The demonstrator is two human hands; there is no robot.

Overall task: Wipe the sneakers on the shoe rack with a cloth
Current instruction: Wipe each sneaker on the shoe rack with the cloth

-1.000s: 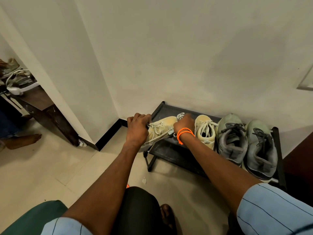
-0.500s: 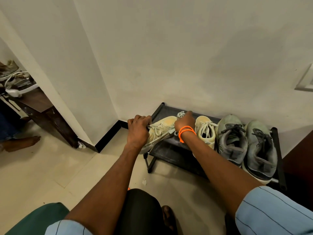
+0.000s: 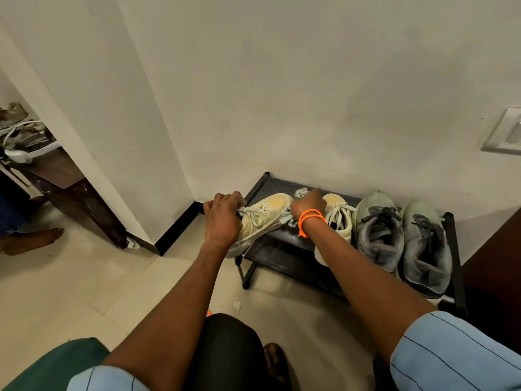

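Note:
A low black shoe rack [image 3: 284,249] stands against the wall. My left hand [image 3: 222,221] grips a cream sneaker [image 3: 267,213] at its laces and collar, tilted at the rack's left end. My right hand [image 3: 308,204], with an orange band at the wrist, holds a pale crumpled cloth [image 3: 301,192] against the toe side of that sneaker. A second cream sneaker [image 3: 338,218] sits upright just right of my hand. Two grey sneakers [image 3: 377,232] [image 3: 425,244] fill the rack's right half.
A white wall rises behind the rack, with a corner and black skirting at the left. A dark wooden table [image 3: 70,190] and another person's bare foot [image 3: 33,241] are at the far left. A switch plate [image 3: 504,134] is on the wall. My knee [image 3: 228,351] is below.
My right hand with the cloth has slid a little farther up along the cream sneaker toward its toe. My left hand keeps its grip in the same place.

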